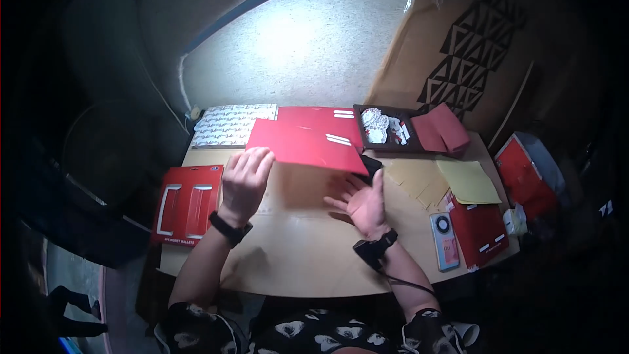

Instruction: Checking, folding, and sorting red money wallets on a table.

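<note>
A red card sheet [298, 141] with two white slots near its right end is tilted above the middle of the table. My left hand [246, 180] has its fingers closed on the sheet's left near corner. Below the sheet's right end, my right hand [360, 203] is open, palm up and fingers spread, with nothing in it. A black object [372, 166] shows just behind that hand; its kind is unclear. Another red card sheet [314, 115] with white slots lies behind the raised one. Each wrist wears a black band.
A white patterned stack [232, 124] lies back left, a red card package [190, 203] front left. A black box [386, 131] holds white and red pieces. On the right are brown envelopes [416, 180], a yellow sheet [468, 181], a phone [445, 242] and a red packet [481, 233].
</note>
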Motion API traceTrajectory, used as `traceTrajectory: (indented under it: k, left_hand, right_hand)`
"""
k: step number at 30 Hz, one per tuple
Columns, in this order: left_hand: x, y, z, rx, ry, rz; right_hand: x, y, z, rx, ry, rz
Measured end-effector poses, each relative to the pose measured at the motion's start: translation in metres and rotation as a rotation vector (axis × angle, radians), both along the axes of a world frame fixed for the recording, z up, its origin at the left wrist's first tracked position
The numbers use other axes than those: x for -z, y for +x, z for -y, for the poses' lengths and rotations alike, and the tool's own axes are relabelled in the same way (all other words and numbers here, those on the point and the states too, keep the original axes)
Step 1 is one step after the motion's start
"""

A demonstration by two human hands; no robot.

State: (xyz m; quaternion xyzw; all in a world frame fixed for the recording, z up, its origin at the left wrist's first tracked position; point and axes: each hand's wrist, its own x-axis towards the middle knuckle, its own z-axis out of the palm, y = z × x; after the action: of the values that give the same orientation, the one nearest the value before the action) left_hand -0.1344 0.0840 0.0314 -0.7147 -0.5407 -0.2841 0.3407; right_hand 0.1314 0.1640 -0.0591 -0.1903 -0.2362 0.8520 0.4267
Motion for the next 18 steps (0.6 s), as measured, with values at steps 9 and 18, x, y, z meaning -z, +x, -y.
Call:
traceTrajectory:
  k: [9,18]
  left_hand:
    - [0.008,0.016,0.147,-0.074,-0.066,0.376]
    - [0.077,0.042,0.211,0.645,-0.331,2.506]
  right_hand:
    - [-0.034,0.012,0.054,-0.037,0.174,0.130]
    - [-0.050,-0.009,0.128,-0.034,0.181,0.035]
